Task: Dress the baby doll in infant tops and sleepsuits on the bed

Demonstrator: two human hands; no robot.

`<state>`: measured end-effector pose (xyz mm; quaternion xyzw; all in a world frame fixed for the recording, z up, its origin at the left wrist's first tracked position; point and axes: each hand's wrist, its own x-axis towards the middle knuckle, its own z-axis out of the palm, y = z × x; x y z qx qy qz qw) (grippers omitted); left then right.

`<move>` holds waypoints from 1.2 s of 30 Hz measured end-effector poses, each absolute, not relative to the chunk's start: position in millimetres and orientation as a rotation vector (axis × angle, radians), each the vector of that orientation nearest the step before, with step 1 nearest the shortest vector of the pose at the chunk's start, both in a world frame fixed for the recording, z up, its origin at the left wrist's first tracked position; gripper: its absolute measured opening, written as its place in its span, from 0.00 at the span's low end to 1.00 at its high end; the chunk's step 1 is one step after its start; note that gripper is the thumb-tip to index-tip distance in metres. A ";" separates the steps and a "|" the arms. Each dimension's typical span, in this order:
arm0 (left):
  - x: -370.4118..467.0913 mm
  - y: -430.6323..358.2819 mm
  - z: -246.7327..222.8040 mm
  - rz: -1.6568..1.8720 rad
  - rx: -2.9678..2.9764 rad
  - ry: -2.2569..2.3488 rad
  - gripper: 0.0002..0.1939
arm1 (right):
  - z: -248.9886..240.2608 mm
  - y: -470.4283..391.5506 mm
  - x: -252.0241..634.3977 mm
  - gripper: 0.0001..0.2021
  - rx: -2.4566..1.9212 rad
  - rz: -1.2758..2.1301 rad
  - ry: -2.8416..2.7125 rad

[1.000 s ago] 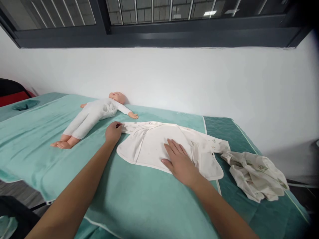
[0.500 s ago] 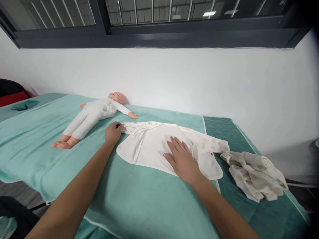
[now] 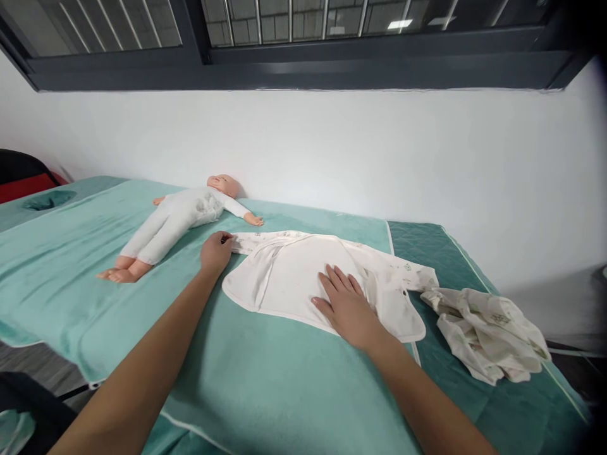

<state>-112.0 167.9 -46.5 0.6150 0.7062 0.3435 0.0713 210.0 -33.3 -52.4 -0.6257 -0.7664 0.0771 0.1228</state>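
Observation:
A white baby shirt [image 3: 289, 272] with a small print on its sleeves lies spread on the green bed cover [image 3: 284, 385]. My left hand [image 3: 217, 251] is closed on the cuff of the shirt's left-side sleeve; the fingertips are partly hidden. My right hand [image 3: 348, 302] rests flat on the shirt's body, fingers spread. Beyond my left hand a baby doll [image 3: 183, 221] in a white suit lies on its back, head toward the wall. Crumpled printed cloth [image 3: 493, 332] sits to the right, against the other sleeve's end.
A white wall [image 3: 322, 151] runs behind the bed, with a dark window frame [image 3: 332, 69] above it. Darker green quilted cloth [image 3: 455, 379] covers the bed's right end. A black and red object [image 3: 28, 177] stands at the far left, and a dark item [image 3: 28, 411] at the lower left.
My right hand's fingers have shifted slightly toward me on the shirt. My left hand stays at the cuff, and the doll and crumpled cloth lie as before.

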 end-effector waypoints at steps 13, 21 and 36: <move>-112.9 169.0 -48.2 1.041 1.860 2.119 0.10 | -51.3 -33.2 210.7 0.35 -1.826 0.247 -2.236; -112.6 168.1 -47.9 1.041 1.851 2.115 0.10 | -51.8 -33.0 211.1 0.35 -1.833 0.260 -2.230; -111.3 165.7 -46.0 1.041 1.842 2.107 0.10 | -50.9 -33.3 211.4 0.35 -1.824 0.266 -2.228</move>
